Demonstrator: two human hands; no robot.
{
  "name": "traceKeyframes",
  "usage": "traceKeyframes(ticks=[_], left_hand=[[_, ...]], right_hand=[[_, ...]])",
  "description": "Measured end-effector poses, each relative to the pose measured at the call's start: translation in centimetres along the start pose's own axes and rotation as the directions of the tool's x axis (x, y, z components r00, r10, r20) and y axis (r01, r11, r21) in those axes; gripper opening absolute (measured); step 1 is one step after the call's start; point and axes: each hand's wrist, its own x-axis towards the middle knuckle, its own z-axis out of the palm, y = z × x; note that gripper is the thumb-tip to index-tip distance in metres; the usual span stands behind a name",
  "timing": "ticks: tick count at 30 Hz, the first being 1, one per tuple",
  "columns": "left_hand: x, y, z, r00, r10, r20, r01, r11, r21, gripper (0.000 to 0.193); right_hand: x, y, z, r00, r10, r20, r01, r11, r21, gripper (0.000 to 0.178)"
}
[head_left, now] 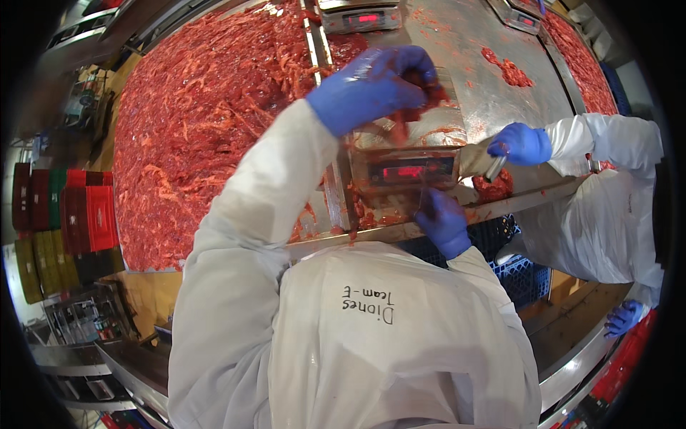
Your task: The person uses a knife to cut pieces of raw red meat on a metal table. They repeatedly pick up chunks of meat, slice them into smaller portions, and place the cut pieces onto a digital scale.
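Note:
My left hand [368, 89], in a blue glove, is raised over the scale's pan and closed on raw meat [413, 114]. Strips of the meat hang below its fingers, slightly blurred. Below it stands a scale [407, 171] with a lit red display. My right hand [444, 223], also gloved in blue, is at the front of that scale by the table's edge. Its fingers are bent together around something thin and see-through that I cannot make out. To the left, a broad heap of raw red meat strips [207, 136] fills a large trough.
At the right, a co-worker's blue-gloved hand [525, 143] grips a pale, flattened object [477, 161] beside the scale. Meat lumps [494, 186] lie below it. Another scale [359, 18] stands at the back. Blue crates [525, 275] are under the table; stacked red crates [89, 218] stand left.

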Motion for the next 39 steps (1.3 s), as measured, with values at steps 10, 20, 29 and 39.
traceKeyframes(ticks=[10, 20, 29, 39], left_hand=[[-1.2, -12.7, 0.6, 0.936, 0.247, -0.252, 0.077, 0.554, 0.829, 0.013], [-4.8, -13.7, 1.7, 0.935, 0.053, -0.352, 0.108, 0.899, 0.423, 0.015], [-11.3, -18.1, -4.0, 0.886, -0.326, -0.329, 0.462, 0.675, 0.576, 0.025], [-5.8, -12.4, -6.5, 0.825, 0.385, -0.414, -0.064, 0.792, 0.608, 0.029]], right_hand=[[6.9, -6.3, -5.4, 0.930, 0.036, 0.365, -0.344, 0.430, 0.835, 0.029], [7.8, -4.8, -3.8, 0.745, -0.194, 0.638, -0.643, 0.041, 0.764, 0.043], [8.3, -7.2, -3.9, 0.644, -0.150, 0.750, -0.647, 0.416, 0.639, 0.040], [5.9, -3.3, -9.3, 0.957, -0.083, 0.277, -0.280, -0.027, 0.960, 0.038]])
